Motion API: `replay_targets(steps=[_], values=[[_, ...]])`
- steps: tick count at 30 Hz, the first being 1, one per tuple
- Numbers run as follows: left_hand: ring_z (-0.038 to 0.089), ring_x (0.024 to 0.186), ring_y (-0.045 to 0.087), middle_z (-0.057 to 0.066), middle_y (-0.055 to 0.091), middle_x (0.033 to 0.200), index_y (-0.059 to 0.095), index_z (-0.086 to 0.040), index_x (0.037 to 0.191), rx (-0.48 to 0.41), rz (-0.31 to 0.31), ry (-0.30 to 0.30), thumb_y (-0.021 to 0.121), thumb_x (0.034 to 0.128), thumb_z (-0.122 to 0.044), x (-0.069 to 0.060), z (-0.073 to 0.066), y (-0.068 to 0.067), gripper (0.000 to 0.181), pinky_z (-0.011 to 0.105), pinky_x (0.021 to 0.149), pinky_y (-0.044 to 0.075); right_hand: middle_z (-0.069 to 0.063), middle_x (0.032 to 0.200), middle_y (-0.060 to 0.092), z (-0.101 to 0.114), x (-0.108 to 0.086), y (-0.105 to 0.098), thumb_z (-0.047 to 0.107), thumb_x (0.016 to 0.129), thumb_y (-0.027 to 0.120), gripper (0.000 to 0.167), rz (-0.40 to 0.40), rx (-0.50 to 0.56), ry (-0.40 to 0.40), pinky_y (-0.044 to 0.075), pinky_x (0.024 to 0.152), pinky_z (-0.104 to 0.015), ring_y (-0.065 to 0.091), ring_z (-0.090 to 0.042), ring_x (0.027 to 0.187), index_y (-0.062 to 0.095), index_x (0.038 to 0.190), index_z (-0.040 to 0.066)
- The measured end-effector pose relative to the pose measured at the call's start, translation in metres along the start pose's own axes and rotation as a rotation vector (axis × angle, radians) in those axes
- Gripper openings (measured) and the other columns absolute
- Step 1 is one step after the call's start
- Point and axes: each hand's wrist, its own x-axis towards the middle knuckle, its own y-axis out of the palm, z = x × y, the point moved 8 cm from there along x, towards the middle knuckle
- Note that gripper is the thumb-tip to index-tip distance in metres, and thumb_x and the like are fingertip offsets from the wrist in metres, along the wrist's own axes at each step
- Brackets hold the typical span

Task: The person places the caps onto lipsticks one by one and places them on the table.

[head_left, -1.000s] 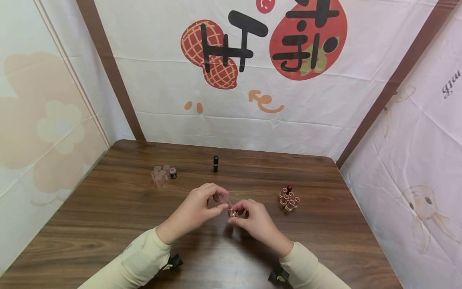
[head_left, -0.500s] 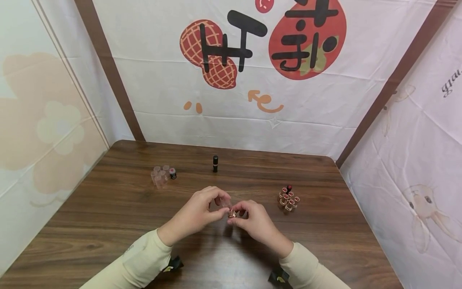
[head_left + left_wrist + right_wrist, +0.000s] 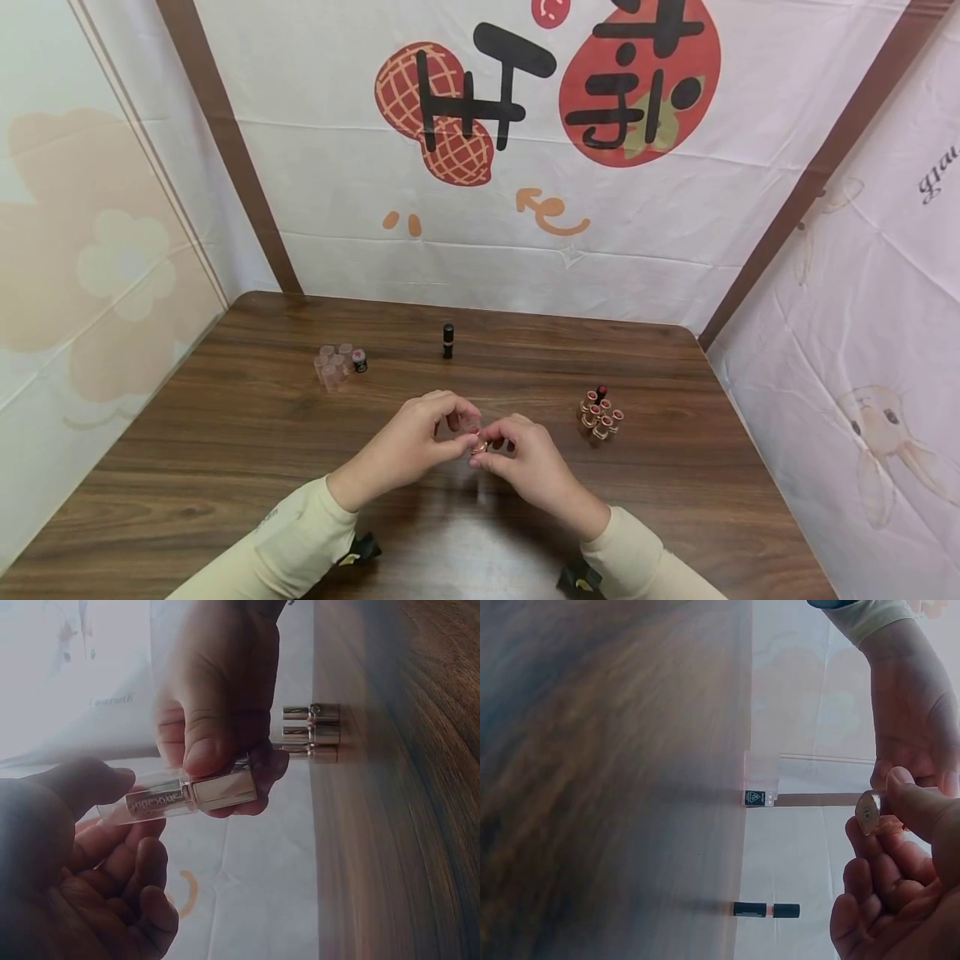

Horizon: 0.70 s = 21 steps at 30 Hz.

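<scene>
Above the middle of the table, my left hand (image 3: pixel 408 437) pinches a clear cap (image 3: pixel 116 812) between thumb and fingers. My right hand (image 3: pixel 536 462) pinches the shiny gold base (image 3: pixel 225 789) of a lipstick (image 3: pixel 478 447). In the left wrist view the cap sits around the lettered inner tube, its rim near the gold collar. Whether it is fully seated I cannot tell. The right wrist view shows the round bottom (image 3: pixel 868 813) of the lipstick, with a small label, facing the camera.
To the right stand several gold lipsticks (image 3: pixel 602 423) without caps, with a black one (image 3: pixel 602 392) showing a red tip behind them. Several clear caps (image 3: pixel 332 371) and a small black-and-clear piece (image 3: pixel 360 360) stand left. A closed black lipstick (image 3: pixel 447 342) is at the back.
My left hand has come slightly down, and the clear cap, earlier tilted above the lipstick, is now down over its tube. My right hand has hardly moved, though the lipstick's tilt has changed.
</scene>
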Motion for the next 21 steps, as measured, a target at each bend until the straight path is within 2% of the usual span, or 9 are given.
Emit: replay_targets(steps=[4, 9, 14, 21], values=[[0.01, 0.085, 0.062, -0.01, 0.067, 0.096, 0.072, -0.018, 0.107, -0.007, 0.011, -0.001, 0.08, 0.09, -0.015, 0.0, 0.0, 0.0, 0.02, 0.03, 0.076, 0.054, 0.013, 0.09, 0.068, 0.002, 0.0, -0.001, 0.03, 0.08, 0.088, 0.02, 0.001, -0.004, -0.017, 0.047, 0.072, -0.024, 0.06, -0.01, 0.086, 0.076, 0.095, 0.022], [0.009, 0.086, 0.062, -0.011, 0.068, 0.098, 0.072, -0.016, 0.109, -0.02, 0.031, 0.001, 0.079, 0.0918, -0.018, 0.0, 0.0, 0.001, 0.019, 0.032, 0.076, 0.054, 0.008, 0.09, 0.069, 0.004, -0.001, -0.002, 0.03, 0.08, 0.088, 0.02, -0.01, -0.006, -0.044, 0.047, 0.072, -0.025, 0.057, -0.004, 0.086, 0.076, 0.094, 0.023], [0.009, 0.087, 0.06, -0.01, 0.067, 0.099, 0.072, -0.014, 0.111, 0.004, 0.048, 0.035, 0.077, 0.0937, -0.023, 0.0, -0.001, 0.001, 0.02, 0.027, 0.075, 0.051, 0.001, 0.091, 0.07, 0.007, 0.001, -0.002, 0.03, 0.081, 0.087, 0.02, 0.004, -0.018, -0.065, 0.047, 0.074, -0.026, 0.058, -0.007, 0.087, 0.074, 0.094, 0.021], [0.008, 0.084, 0.058, -0.012, 0.065, 0.095, 0.072, -0.017, 0.109, -0.015, 0.015, 0.046, 0.079, 0.0908, -0.02, -0.001, -0.002, -0.005, 0.02, 0.027, 0.07, 0.05, 0.01, 0.092, 0.066, 0.013, 0.003, -0.001, 0.033, 0.084, 0.084, 0.02, 0.008, -0.058, -0.122, 0.048, 0.078, -0.026, 0.057, -0.006, 0.09, 0.073, 0.095, 0.021]])
